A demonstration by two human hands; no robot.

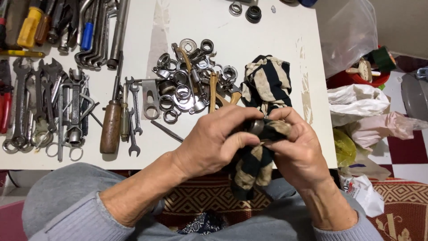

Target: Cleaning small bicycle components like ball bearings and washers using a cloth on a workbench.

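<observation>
We see a grimy black-and-cream striped rag [266, 87] — wrapped round a small metal ring [256, 126], draping off the white table [249, 40].

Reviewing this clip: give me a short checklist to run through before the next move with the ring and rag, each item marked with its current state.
1. Left hand grips the metal ring: ok.
2. Right hand pinches the striped rag against the ring: ok.
3. Rag clear of the pile of rings and bearings: ok, it lies beside it.
4. Ring surface clean: cannot tell, mostly covered.
5. Wrenches out of the hands' way: ok.
</observation>
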